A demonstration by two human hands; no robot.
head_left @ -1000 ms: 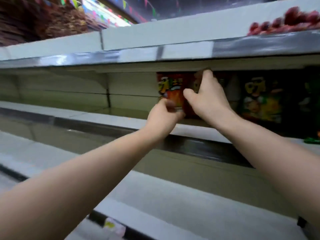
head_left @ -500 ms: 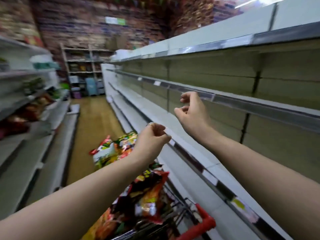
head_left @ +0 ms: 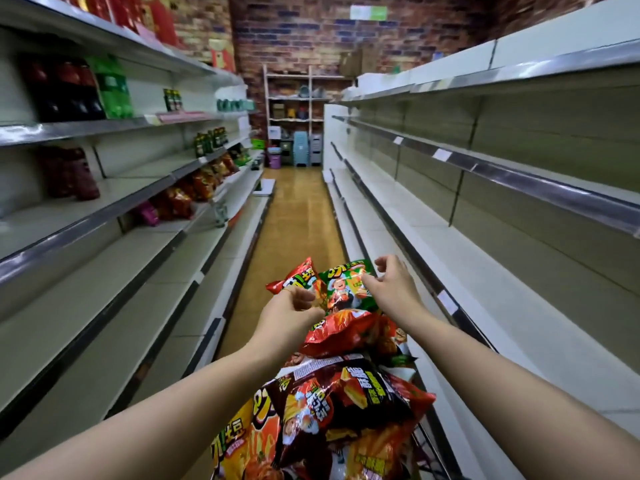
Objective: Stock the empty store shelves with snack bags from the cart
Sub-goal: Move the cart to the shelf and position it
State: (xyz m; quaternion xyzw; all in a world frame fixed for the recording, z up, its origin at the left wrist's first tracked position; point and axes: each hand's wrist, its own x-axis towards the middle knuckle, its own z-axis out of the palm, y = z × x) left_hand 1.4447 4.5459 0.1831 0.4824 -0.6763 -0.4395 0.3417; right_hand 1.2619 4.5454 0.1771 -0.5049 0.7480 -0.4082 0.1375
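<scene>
- Red and green snack bags heaped high in cart, close beside right-hand shelves awaiting stock.
- Left hand and right hand poised over topmost bags, fingers loosely curled, empty; likely positioned for next pick.

We look down on snack bags heaped high in a wire cart. They are glossy, in red, orange and brown. A red bag and a green bag lie tilted at the pile's far end. To the right, cream shelves stand bare.

Dim, even light; wide-angle bending, soft edges.
</scene>
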